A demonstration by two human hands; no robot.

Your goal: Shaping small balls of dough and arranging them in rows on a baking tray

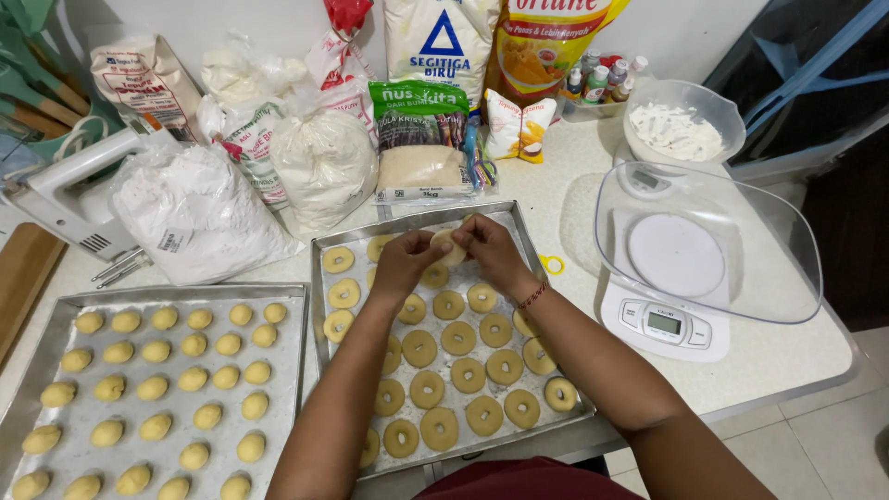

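Note:
Both my hands meet over the far end of a metal baking tray (521,243) and pinch one pale round dough piece (450,246) between their fingertips. My left hand (405,262) grips its left side, my right hand (488,250) its right side. Below them the tray holds several flat dough rounds with a dent in the middle (457,338). A red thread bracelet sits on my right wrist.
A second tray (294,294) at the left carries several smooth dough balls (156,352). Bags of flour and sugar (194,213) line the back. A kitchen scale with a clear bowl (690,250) stands at the right, a hand mixer (56,199) at the far left.

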